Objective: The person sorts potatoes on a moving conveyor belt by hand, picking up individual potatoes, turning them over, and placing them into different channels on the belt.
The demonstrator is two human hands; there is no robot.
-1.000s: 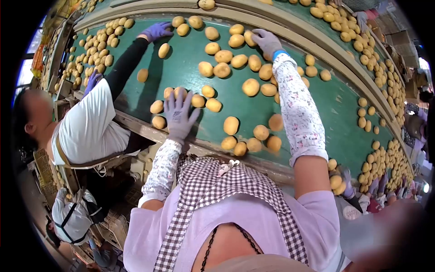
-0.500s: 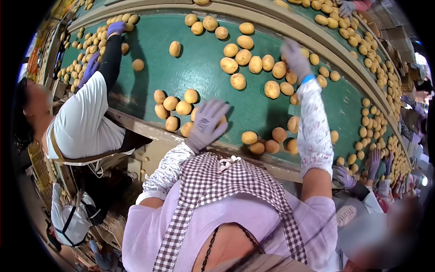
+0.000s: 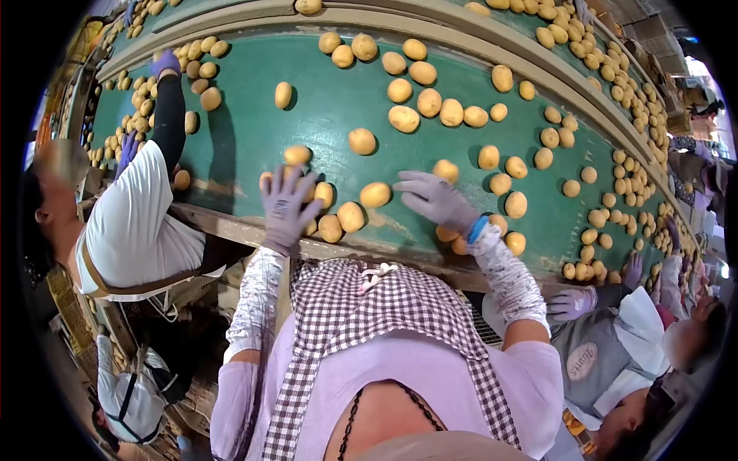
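Observation:
Both my hands wear grey gloves over a green conveyor belt scattered with yellow potatoes. My left hand lies with its fingers spread over a small group near the close edge. A potato shows just beyond its fingertips, and another potato lies to its right. My right hand is stretched to the left, fingers extended and nothing gripped. Its fingertips point at a potato between my hands. One potato sits just beyond its knuckles, and several more lie beside and partly under the wrist.
A wooden edge runs along my side of the belt. Along the far side is a raised rail, with another potato belt beyond. At left a person in a white shirt reaches over the belt; at right rests another person's gloved hand.
My right hand has come back from the far right of the belt towards me and left. My left hand has shifted left. The potatoes have changed places, and the person at left has reached farther.

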